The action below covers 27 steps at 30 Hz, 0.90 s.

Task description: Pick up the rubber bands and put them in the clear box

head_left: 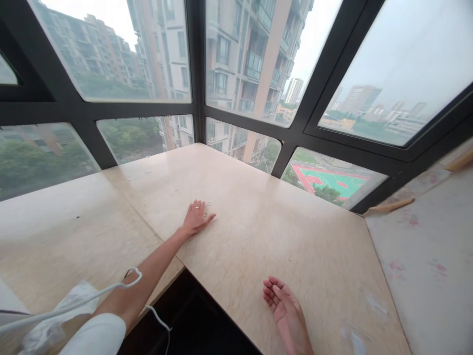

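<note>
My left hand (195, 218) reaches out over the pale stone windowsill (236, 231), palm down, with its fingers spread and the thumb pointing right. A thin ring band shows on one of its fingers. Beside the fingertips lies a small ring (209, 203), and a second small ring (205, 215) sits between the fingers and thumb. Whether the hand touches either one, I cannot tell. Nearer to me, my right hand (284, 305) is turned partly palm up over the sill. Its fingers bend loosely, and nothing is visible in them.
Dark window frames (199, 74) border the sill's far side. A white cable (118, 286) crosses my left forearm, near a crumpled clear plastic bag (70, 305). Below the sill's inner corner is a dark recess (199, 320). Papered wall (424, 261) stands at right.
</note>
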### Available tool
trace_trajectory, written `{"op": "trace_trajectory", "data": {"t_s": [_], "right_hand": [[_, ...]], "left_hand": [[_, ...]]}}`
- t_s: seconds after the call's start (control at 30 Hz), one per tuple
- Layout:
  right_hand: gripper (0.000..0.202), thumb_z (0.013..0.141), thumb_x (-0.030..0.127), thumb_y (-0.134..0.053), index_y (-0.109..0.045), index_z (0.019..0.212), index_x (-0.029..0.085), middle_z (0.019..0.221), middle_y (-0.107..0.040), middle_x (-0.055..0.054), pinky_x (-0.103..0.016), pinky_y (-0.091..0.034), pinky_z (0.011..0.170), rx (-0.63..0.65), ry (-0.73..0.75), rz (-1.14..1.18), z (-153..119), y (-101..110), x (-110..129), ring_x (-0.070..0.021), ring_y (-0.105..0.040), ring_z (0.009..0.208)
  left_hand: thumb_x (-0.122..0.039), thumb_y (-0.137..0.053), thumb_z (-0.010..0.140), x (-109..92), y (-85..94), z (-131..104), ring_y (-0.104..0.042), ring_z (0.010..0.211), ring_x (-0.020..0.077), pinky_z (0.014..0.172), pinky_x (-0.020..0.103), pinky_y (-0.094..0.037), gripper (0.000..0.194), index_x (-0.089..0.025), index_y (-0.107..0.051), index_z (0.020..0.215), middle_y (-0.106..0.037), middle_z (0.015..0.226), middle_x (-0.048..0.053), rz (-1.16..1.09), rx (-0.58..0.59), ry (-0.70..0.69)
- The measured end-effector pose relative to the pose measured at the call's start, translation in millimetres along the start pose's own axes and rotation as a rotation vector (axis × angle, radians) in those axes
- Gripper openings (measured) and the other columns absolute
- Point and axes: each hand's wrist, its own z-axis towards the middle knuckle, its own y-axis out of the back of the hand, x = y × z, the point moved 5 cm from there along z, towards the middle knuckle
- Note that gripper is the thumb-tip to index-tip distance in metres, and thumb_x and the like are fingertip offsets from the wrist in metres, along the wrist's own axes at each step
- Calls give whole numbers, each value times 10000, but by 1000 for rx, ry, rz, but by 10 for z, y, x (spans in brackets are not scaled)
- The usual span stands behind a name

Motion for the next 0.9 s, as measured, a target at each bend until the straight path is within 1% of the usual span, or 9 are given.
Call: {"op": "trace_trajectory", "data": {"t_s": [0.17,0.27,0.33,0.43,0.5,0.6,0.67,0.77,0.9], "right_hand": [[317,682,310,-814,-702,949,181,901,-721,-51,-310,-570,769,-86,54,58,27,213,-82,-186,-673,821],[333,697,336,-801,-692,974,186,886,-707,-44,-327,-573,736,-104,92,53,17,270,-88,-188,-666,791],[346,688,332,-812,-690,975,182,877,-702,-40,-304,-565,728,-116,89,84,1,260,-91,-169,-656,778],[337,689,301,-819,-692,976,177,884,-699,-42,-269,-546,735,-124,76,146,-35,208,-78,-142,-640,785],[318,699,291,-813,-695,972,179,881,-697,-42,-268,-540,738,-114,76,163,-59,172,-59,-139,-632,786],[299,704,294,-808,-698,958,181,873,-693,-42,-266,-531,739,-91,71,169,-82,139,-42,-140,-624,783],[295,702,302,-807,-698,948,181,869,-690,-42,-263,-524,743,-83,70,164,-88,130,-39,-139,-621,785],[294,718,338,-783,-687,950,185,883,-684,-43,-283,-515,773,-99,111,100,-67,134,-21,-150,-619,805],[283,776,388,-691,-654,982,197,963,-670,-54,-321,-493,828,-216,294,-235,111,169,107,-193,-611,908]], "left_hand": [[-594,-478,837,-479,-159,77,-229,1405,311,1158,451,-106,654,-142,-480,1310,-381,1459,182,-147,119,-332],[-564,-487,855,-959,-266,-108,-276,1391,295,1153,426,-180,629,-144,-473,1323,-405,1448,170,-245,201,-599],[-563,-449,883,-1277,-335,-288,-258,1404,251,1150,380,-210,650,-151,-408,1383,-376,1476,145,-242,267,-806],[-550,-407,911,-1508,-396,-387,-210,1422,231,1158,371,-180,642,-152,-372,1413,-342,1500,134,-165,268,-896],[-535,-400,920,-1474,-435,-315,-218,1418,255,1155,405,-168,593,-155,-434,1374,-362,1489,139,-75,280,-860],[-426,-355,963,-1213,-427,-75,-285,1391,250,1135,434,-206,443,-207,-494,1323,-415,1459,107,37,240,-717],[-315,-342,968,-963,-347,105,-354,1351,247,1108,419,-263,381,-184,-529,1273,-459,1413,130,100,152,-553],[-255,-368,941,-612,-175,268,-451,1262,267,1038,405,-353,320,-146,-590,1143,-528,1301,167,182,49,-348],[-240,-340,934,-304,25,268,-526,1156,277,951,409,-427,302,-144,-614,1017,-594,1177,157,148,-28,-102]]}}
